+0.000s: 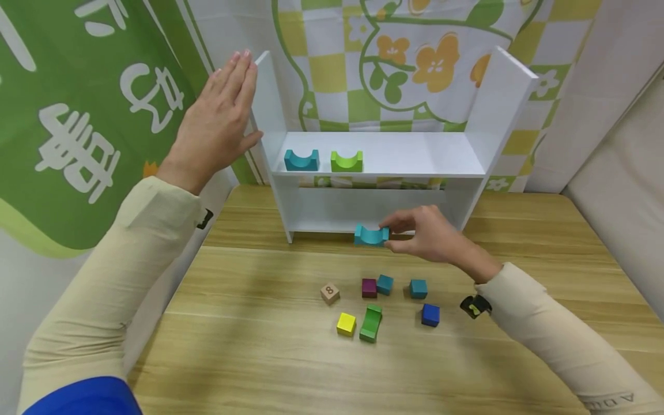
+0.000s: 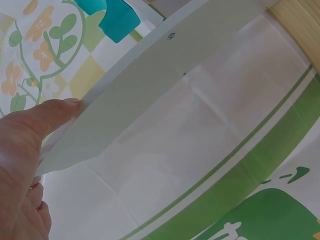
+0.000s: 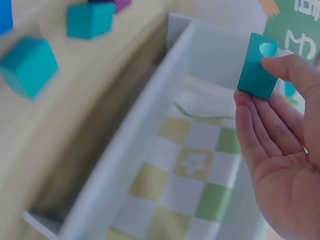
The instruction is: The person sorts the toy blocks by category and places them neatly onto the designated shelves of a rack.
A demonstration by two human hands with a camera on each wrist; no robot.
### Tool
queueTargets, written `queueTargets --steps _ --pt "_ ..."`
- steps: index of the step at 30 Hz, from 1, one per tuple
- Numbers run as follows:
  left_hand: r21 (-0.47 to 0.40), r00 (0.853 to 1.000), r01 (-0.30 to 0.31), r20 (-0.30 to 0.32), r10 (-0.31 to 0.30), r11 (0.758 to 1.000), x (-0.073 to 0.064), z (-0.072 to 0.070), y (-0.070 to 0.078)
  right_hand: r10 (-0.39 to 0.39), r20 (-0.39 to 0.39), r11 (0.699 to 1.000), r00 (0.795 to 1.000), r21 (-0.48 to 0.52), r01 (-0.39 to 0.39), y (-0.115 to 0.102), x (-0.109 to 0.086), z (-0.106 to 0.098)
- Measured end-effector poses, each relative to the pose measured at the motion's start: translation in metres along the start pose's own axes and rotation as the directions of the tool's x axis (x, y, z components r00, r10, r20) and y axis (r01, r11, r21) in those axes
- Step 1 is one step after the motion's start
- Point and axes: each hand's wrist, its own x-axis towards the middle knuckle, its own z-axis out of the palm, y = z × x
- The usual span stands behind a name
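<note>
The right hand [image 1: 430, 235] pinches one end of the turquoise concave arch block [image 1: 371, 237], notch upward, before the white shelf unit [image 1: 410, 151]. Single-end grip may permit tilting or slipping. The left hand [image 1: 215, 118], fingers extended, touches the left side panel [image 1: 271, 95]; excess pressure could shift the unit.

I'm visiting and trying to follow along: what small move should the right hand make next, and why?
Probably lift the turquoise curved block pinched in the right hand to the upper shelf, right of the lime curved block: that one and a teal curved block stand there side by side, hollows up, with bare surface to their right.
</note>
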Motion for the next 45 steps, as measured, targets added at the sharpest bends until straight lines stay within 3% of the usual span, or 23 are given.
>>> queueTargets --steps 12,23,31,45 --pt "0.006 1.0 -0.003 -0.003 0.003 1.0 0.0 0.0 0.0 -0.044 -0.019 0.996 0.999 -0.073 0.043 -0.027 0.012 -0.073" --pt "0.014 1.0 -0.009 0.001 0.009 1.0 -0.001 -0.002 0.0 -0.012 -0.04 0.995 0.999 -0.102 0.007 -0.033 0.035 -0.111" --pt "0.02 1.0 -0.004 0.01 0.004 1.0 -0.001 -0.003 0.0 0.055 -0.027 0.992 0.998 -0.109 -0.058 -0.023 0.05 -0.125" --pt "0.017 1.0 -0.001 0.017 0.0 1.0 -0.001 -0.004 0.001 0.13 0.014 0.985 0.991 -0.118 -0.127 -0.01 0.065 -0.122"
